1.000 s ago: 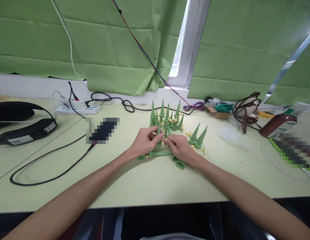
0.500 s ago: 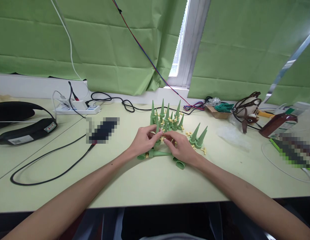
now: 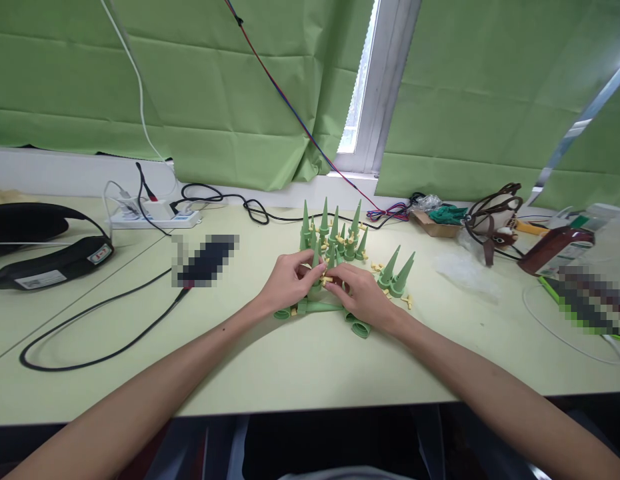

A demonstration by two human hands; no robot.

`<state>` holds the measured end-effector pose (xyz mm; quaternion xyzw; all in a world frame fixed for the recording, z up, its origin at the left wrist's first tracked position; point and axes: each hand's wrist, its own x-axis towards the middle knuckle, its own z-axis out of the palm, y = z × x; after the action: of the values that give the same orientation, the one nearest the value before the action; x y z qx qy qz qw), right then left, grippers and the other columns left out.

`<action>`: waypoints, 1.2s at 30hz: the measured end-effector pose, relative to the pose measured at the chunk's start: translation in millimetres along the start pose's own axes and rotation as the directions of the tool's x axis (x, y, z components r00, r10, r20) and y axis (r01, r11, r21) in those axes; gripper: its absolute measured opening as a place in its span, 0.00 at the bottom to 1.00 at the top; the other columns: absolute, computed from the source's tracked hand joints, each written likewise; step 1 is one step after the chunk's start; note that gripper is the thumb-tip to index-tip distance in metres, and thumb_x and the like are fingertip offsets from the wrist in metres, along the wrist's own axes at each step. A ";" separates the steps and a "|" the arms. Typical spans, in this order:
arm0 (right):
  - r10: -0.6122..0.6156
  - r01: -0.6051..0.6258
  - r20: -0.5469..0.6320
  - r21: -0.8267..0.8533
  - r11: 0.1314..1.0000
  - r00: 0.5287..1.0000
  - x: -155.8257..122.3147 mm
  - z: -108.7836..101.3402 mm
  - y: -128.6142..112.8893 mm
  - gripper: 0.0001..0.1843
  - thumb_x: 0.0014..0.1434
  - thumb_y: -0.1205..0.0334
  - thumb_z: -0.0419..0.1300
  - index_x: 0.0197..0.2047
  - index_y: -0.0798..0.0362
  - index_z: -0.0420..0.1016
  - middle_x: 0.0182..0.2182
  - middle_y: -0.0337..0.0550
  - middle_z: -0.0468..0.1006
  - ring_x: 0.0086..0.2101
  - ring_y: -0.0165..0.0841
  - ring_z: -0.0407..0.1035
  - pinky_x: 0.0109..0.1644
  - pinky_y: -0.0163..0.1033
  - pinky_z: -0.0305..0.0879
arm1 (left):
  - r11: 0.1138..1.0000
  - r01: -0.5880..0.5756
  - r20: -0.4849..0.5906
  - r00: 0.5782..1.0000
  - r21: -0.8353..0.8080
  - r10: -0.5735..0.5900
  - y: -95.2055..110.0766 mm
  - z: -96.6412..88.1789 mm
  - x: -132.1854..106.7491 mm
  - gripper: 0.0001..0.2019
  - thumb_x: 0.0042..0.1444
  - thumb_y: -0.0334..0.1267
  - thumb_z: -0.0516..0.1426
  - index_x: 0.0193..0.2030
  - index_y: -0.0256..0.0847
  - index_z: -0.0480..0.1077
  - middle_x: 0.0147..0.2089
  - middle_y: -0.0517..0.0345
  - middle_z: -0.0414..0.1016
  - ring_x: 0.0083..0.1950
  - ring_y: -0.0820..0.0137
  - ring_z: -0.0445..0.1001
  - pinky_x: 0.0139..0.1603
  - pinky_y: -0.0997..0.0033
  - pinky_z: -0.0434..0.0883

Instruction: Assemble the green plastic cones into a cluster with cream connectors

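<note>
The left hand [image 3: 291, 279] is closing thumb and fingers narrowly around a green spike [image 3: 317, 253], holding it tip up just above the table [image 3: 250, 380], presumably so that its collar is facing the other hand. The right hand [image 3: 359, 291] is pinching from the opposite side, its fingertips nearly meeting at a small yellow valve [image 3: 327, 281] beside the collar; fingers are covering part of it, so whether the valve is seated or merely touching is hard to tell. Both forearms are coming in low from the near edge, which is likely steadying so fine a grip. Behind the hands, a group of spikes [image 3: 325, 217] is standing on broad round bases, and those bases are probably what is keeping the tall cones upright. A pair of spikes [image 3: 403, 275] is standing apart to the right, with loose yellow pieces [image 3: 408, 302] lying beside it, within easy reach of the right hand. Nearer, a lying spike [image 3: 324, 307] is resting on its side below the hands, and an open green ring [image 3: 361, 329] is showing its threaded mouth.
</note>
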<state>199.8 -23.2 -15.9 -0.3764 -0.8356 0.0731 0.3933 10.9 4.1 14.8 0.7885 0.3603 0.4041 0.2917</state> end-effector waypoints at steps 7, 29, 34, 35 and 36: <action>-0.019 0.019 -0.010 -0.002 1.000 1.000 0.1 1.9 3.6 0.07 0.67 0.63 0.56 0.38 0.52 0.73 0.32 0.42 0.76 0.29 0.32 0.67 0.33 0.37 0.61 | 0.999 -0.027 0.019 0.999 0.017 0.027 -0.9 0.2 -0.8 0.15 0.61 0.46 0.56 0.30 0.37 0.68 0.21 0.66 0.54 0.21 0.79 0.50 0.18 0.77 0.50; 0.054 -0.054 0.008 0.007 0.999 0.999 1.4 0.1 -1.2 0.16 0.68 0.65 0.49 0.27 0.52 0.61 0.22 0.37 0.65 0.24 0.29 0.57 0.30 0.36 0.51 | 0.981 -0.145 0.030 0.989 0.128 0.142 0.5 0.7 -3.5 0.13 0.61 0.45 0.56 0.34 0.36 0.71 0.23 0.63 0.66 0.24 0.77 0.61 0.24 0.78 0.63; 0.088 -0.088 -0.008 0.016 0.996 0.996 2.0 0.7 -0.7 0.17 0.69 0.63 0.48 0.26 0.51 0.59 0.21 0.36 0.63 0.23 0.29 0.56 0.29 0.36 0.51 | 0.979 -0.176 0.035 0.984 0.106 0.173 2.6 0.7 -4.9 0.13 0.61 0.45 0.57 0.38 0.37 0.74 0.31 0.59 0.75 0.28 0.75 0.69 0.28 0.77 0.70; 0.091 -0.091 -0.018 0.018 0.996 0.996 2.0 0.8 -0.3 0.17 0.69 0.63 0.48 0.26 0.51 0.59 0.21 0.36 0.63 0.23 0.29 0.56 0.30 0.35 0.51 | 0.980 -0.175 0.036 0.984 0.095 0.173 3.1 0.5 -5.2 0.13 0.61 0.46 0.57 0.41 0.37 0.74 0.35 0.57 0.77 0.30 0.74 0.71 0.29 0.77 0.71; 0.095 -0.094 -0.032 0.018 0.995 0.995 2.2 0.7 0.1 0.17 0.69 0.63 0.48 0.26 0.52 0.59 0.21 0.36 0.63 0.23 0.29 0.57 0.30 0.35 0.51 | 0.981 -0.175 0.036 0.984 0.085 0.173 3.4 0.0 -5.5 0.14 0.61 0.47 0.57 0.44 0.37 0.74 0.37 0.56 0.77 0.32 0.73 0.73 0.30 0.77 0.72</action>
<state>198.5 -21.5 -15.1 -0.4134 -0.8096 0.0923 0.4063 9.8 -2.3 15.0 0.8347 0.3032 0.4006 0.2256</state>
